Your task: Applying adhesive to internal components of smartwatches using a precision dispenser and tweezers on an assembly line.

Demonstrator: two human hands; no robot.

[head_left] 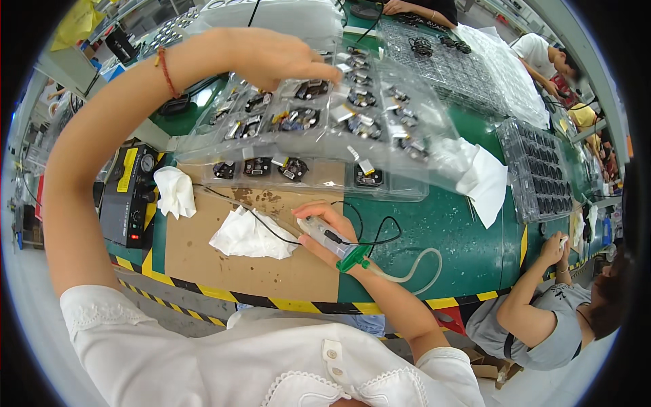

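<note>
My left hand reaches across to a clear plastic tray of small round electronic assemblies, its fingers bent at the tray and partly hidden. This tray sits tilted over another clear tray with similar parts, and its right side is blurred. Near the table's front, my right hand is closed around a clear dispensing syringe. The syringe has a green cap joined to a pale hose; a thin black cable runs beside it.
White wipes lie on a brown board, with another cloth beside a black control box. A white sheet lies right of the trays. A stacked tray of black parts stands farther right, near a seated co-worker.
</note>
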